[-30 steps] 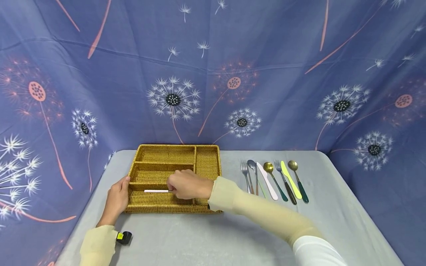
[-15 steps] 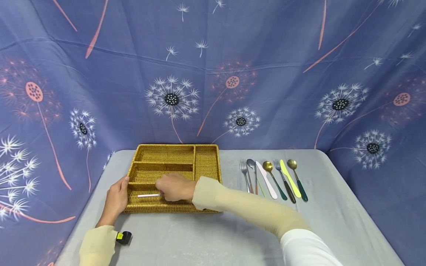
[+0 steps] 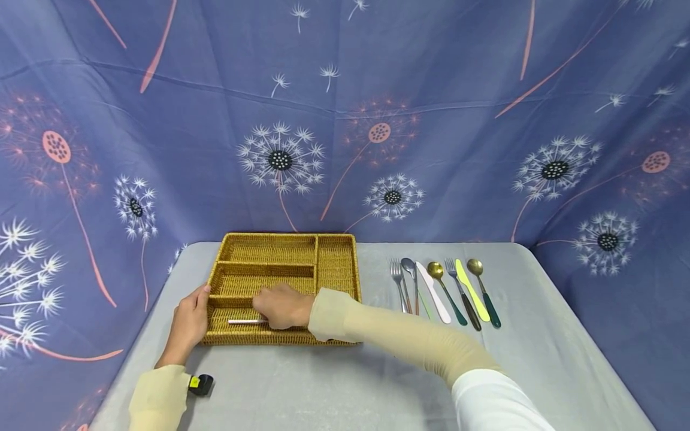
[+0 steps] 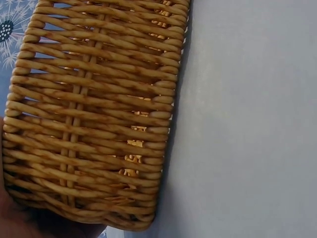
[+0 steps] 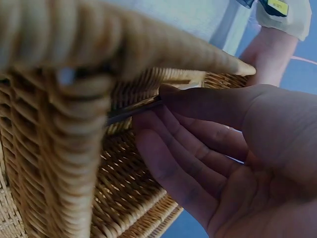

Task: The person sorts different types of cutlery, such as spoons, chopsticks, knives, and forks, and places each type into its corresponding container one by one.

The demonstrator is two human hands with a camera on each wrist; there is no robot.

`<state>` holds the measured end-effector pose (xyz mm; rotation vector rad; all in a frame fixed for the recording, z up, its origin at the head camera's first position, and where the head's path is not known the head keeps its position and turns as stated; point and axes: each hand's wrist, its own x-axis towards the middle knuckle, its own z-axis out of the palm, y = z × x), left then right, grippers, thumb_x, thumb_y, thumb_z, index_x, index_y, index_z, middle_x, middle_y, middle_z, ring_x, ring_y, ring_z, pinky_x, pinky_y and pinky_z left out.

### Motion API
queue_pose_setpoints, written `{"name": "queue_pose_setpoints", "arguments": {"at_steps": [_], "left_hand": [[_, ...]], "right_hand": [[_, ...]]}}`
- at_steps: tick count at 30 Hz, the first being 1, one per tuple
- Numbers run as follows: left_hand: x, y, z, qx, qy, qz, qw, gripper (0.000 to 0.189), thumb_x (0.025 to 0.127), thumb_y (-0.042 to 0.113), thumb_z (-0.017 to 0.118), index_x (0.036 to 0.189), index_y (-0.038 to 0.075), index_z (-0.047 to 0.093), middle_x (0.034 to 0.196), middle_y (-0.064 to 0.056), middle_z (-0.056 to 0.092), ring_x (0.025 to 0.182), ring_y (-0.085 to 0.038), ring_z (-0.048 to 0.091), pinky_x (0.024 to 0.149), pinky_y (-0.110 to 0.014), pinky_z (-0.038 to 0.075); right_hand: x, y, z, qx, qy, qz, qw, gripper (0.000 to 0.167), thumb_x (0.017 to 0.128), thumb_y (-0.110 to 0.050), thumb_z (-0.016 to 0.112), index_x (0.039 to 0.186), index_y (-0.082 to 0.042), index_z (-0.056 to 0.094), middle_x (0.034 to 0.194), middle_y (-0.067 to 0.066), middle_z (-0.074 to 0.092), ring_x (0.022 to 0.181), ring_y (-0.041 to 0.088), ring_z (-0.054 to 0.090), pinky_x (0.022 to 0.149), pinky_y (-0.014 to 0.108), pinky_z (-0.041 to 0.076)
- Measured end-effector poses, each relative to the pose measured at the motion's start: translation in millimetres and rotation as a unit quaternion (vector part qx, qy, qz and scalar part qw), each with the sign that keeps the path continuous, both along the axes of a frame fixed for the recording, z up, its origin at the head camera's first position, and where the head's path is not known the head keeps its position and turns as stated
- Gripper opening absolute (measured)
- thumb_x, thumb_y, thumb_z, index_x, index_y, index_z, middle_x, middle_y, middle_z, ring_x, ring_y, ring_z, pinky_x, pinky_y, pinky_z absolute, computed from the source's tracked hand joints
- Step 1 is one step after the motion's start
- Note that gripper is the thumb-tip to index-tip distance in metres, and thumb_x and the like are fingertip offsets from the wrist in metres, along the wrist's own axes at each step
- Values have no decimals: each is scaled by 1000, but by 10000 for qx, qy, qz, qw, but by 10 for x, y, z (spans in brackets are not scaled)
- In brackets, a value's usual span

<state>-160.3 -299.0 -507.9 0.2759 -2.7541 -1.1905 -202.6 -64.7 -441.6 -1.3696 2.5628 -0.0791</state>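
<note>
My left hand (image 3: 188,320) holds the left end of a woven wicker cutlery tray (image 3: 259,341). The left wrist view shows the tray's woven side (image 4: 99,109) close up, with only part of that hand at lower left. My right hand (image 3: 284,306) is over the tray's front compartment. Between thumb and fingertips it pinches a slim utensil (image 3: 245,322) whose pale, pinkish-white end points left. In the right wrist view the utensil's thin metal part (image 5: 132,111) shows low behind the tray rim; its kind cannot be told.
Right of the tray lies a row of cutlery: a fork (image 3: 396,272), a white knife (image 3: 433,293), a gold spoon (image 3: 435,271), a yellow knife (image 3: 474,296) and several others. A patterned blue curtain (image 3: 463,149) stands behind and beside the grey table (image 3: 302,389).
My right hand has moved left and slightly toward the near side with the utensil, lower into the front compartment. My left hand has stayed on the tray's end.
</note>
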Motion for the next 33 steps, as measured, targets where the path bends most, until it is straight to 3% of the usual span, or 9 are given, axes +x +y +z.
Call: {"name": "queue_pose_setpoints", "arguments": {"at_steps": [7, 22, 28, 31, 33], "left_hand": [[5, 17, 3, 31, -36, -17, 10000, 64, 120, 40, 26, 157, -8, 46, 157, -35, 44, 147, -58, 39, 124, -67, 30], [9, 24, -16, 29, -76, -35, 10000, 65, 119, 41, 25, 157, -8, 46, 157, -35, 44, 147, -58, 38, 124, -68, 30], [8, -6, -7, 29, -36, -50, 10000, 66, 120, 41, 25, 157, -9, 45, 156, -36, 44, 147, -59, 38, 123, -69, 30], [6, -7, 3, 41, -5, -88, 10000, 65, 120, 40, 25, 156, -10, 45, 156, -37, 44, 147, -59, 39, 123, -69, 31], [3, -8, 2, 46, 2, -75, 10000, 64, 120, 39, 25, 156, -10, 45, 156, -36, 45, 147, -58, 39, 123, -69, 31]], "right_hand": [[1, -8, -47, 113, 16, 47, 9999, 46, 94, 12, 68, 70, -19, 44, 61, -7, 40, 54, 4, 36, 47, 15, 39], [46, 2, -49, 378, 131, 89, 9992, 42, 95, 10, 69, 73, -19, 48, 63, -8, 41, 54, 3, 36, 46, 15, 38], [85, 82, 43, 105, 16, 98, 9999, 44, 94, 9, 68, 70, -19, 44, 60, -7, 35, 53, 6, 29, 45, 18, 31], [87, 165, 113, -138, -17, 5, 9999, 41, 94, 1, 75, 69, -18, 49, 60, -7, 43, 54, 5, 35, 48, 18, 35], [92, 237, 152, -293, -17, -62, 9996, 29, 95, -7, 80, 74, -16, 62, 67, -8, 58, 57, 4, 44, 51, 17, 41]]}}
